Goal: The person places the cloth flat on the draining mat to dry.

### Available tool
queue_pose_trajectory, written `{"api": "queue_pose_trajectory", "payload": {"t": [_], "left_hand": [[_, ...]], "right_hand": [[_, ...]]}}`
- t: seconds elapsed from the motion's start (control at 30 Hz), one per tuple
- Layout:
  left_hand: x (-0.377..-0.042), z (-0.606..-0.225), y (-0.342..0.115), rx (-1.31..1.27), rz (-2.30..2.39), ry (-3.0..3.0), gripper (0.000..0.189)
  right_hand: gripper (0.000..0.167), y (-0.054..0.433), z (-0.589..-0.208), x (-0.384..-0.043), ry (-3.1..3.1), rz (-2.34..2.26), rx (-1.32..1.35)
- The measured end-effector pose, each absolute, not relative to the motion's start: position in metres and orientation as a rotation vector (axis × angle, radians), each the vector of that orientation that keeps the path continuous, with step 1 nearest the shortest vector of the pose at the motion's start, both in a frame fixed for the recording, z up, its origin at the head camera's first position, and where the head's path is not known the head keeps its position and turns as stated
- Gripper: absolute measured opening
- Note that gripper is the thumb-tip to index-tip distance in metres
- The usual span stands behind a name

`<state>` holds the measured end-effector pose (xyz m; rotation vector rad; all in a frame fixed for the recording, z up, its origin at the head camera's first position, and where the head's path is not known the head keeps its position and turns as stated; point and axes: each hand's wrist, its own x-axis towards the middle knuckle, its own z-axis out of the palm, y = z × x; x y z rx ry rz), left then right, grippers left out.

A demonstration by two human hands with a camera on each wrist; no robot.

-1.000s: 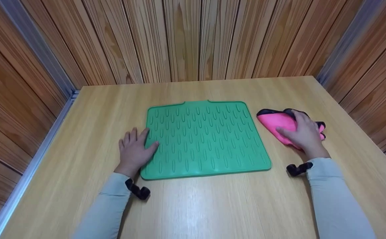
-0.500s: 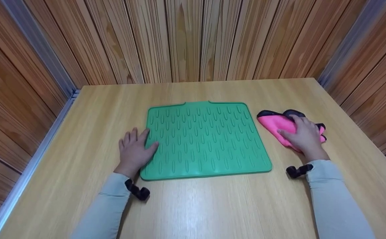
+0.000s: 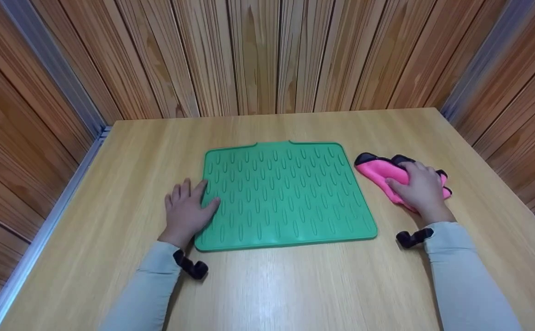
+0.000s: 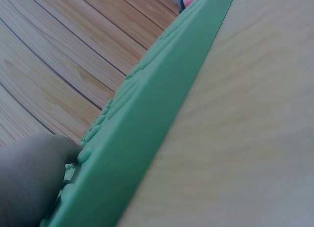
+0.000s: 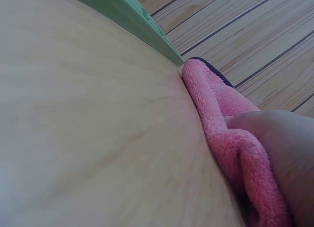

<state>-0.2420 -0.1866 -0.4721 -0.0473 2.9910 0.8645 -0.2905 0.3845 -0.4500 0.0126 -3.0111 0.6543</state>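
Nearest: two pale sleeves, one black wrist unit worn at each cuff. Two hands, kept well apart. Left hand is laid at the mat's left edge, fingers spread, thumb rested on top. By the right hand the cloth is gripped, bunched between thumb and fingers; fingertips partly hidden.

Green mat, qty one: flat on the table, around mid-width. Rounded corners, shallow step-out along the middle of the far edge, top covered in rows of slim raised ribs. Side face is seen smooth in the left wrist view.

Pink cloth, qty one: placed on the table just beside the mat's right edge, small gap between. Plush pile, dark trim, loosely folded; ridges are thrown up next to the thumb.

Far: tabletop is enclosed by three wood-plank walls, with a grey metal strip at each of two corners.
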Motion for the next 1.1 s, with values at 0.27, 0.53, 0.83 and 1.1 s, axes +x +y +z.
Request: {"api": "queue_pose_trajectory", "payload": {"t": [0.27, 0.53, 0.83, 1.1], "left_hand": [[-0.241, -0.473, -0.187, -0.055, 0.857, 2.982, 0.081], [-0.241, -0.471, -0.186, -0.059, 0.853, 2.989, 0.079], [-0.241, -0.469, -0.186, -0.045, 0.844, 2.993, 0.080], [-0.239, -0.470, -0.186, -0.036, 0.880, 3.006, 0.077]], "right_hand": [[0.085, 0.382, -0.449, -0.288, -2.996, 0.666, 0.012], [0.085, 0.381, -0.443, -0.289, -3.043, 0.678, -0.010], [0.084, 0.383, -0.434, -0.290, -3.078, 0.723, -0.074], [0.081, 0.381, -0.426, -0.288, -3.104, 0.751, -0.133]]}}
